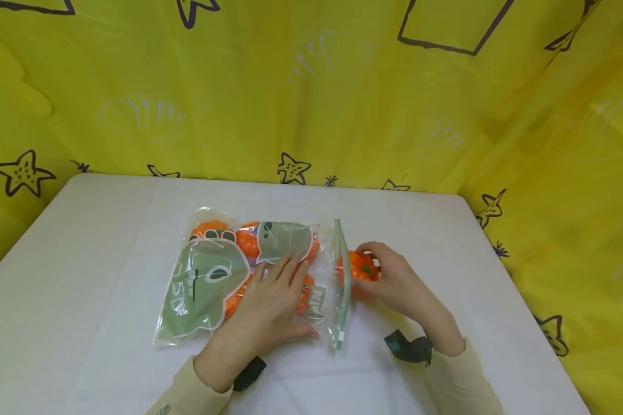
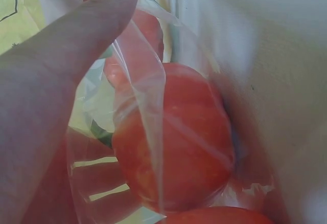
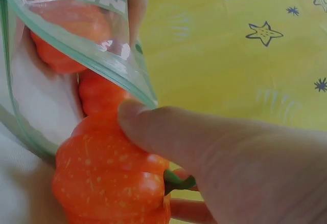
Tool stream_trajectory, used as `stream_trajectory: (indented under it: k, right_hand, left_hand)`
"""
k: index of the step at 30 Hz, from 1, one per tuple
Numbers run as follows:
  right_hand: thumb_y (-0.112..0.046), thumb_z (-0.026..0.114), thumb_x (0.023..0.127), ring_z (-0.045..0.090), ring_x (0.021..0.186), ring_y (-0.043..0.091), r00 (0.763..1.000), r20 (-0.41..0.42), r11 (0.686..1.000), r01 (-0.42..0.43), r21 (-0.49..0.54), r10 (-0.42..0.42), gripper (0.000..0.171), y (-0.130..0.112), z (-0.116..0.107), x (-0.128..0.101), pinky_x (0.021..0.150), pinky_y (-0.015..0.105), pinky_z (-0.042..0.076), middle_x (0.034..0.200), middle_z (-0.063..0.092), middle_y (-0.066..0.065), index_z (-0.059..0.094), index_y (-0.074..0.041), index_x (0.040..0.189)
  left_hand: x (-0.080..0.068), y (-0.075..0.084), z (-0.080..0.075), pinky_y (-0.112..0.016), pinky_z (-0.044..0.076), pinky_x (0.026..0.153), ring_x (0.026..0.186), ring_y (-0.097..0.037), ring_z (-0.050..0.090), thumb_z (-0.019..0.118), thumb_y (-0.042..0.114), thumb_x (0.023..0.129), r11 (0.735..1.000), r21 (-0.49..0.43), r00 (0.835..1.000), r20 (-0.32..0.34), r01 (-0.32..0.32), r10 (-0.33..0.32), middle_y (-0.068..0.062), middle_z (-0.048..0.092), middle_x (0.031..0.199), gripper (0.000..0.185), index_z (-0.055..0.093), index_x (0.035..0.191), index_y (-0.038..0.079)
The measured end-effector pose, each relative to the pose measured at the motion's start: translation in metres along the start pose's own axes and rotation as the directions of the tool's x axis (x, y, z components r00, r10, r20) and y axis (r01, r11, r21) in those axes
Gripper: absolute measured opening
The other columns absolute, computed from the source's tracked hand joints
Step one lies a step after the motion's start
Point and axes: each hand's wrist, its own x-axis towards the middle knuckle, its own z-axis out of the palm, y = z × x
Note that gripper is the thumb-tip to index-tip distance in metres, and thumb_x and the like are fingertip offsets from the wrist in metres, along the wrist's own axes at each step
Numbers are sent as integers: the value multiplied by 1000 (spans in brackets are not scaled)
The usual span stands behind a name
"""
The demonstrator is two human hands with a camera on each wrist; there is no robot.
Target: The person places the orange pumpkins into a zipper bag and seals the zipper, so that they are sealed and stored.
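While one clear plastic zip bag (image 1: 270, 271) with green cartoon prints lies flat on the white worktop (image 1: 83, 242), at least four small orange ribbed toy pumpkins show inside it, their exact number hard to tell. A fifth orange pumpkin (image 1: 361, 267), speckled and with a green stem, sits at the bag's green-edged mouth, pinched by the right hand (image 1: 394, 276). Flat with fingers straight, the left hand (image 1: 272, 302) presses on the bag.
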Motion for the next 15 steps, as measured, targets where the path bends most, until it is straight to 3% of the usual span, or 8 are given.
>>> stream_trajectory:
  k: [4,8,15]
  right_hand:
    - [-19,79,83,58,112,26,999,15,998,48,38,-49,49,1,3,1,98,49,53,126,61,9,56,-8,125]
    - [-20,80,83,58,121,25,993,85,989,67,128,-79,54,6,4,1,104,46,50,129,60,6,54,-9,129]
    - [-27,77,86,60,123,30,978,193,977,34,210,-75,53,19,1,-1,103,46,50,131,61,7,54,-11,131]
  left_hand:
    - [0,0,1,-58,36,111,143,-33,40,76,76,62,1000,14,1000,-2,2,-2,-15,41,156,118,40,149,5]
    - [1,0,1,-58,37,110,142,-32,42,77,75,61,1000,14,1000,-28,-1,2,-14,43,154,117,41,148,6]
    - [1,0,1,-59,37,110,141,-32,42,78,75,61,1000,10,1000,-29,3,-3,-14,43,154,118,41,148,6]
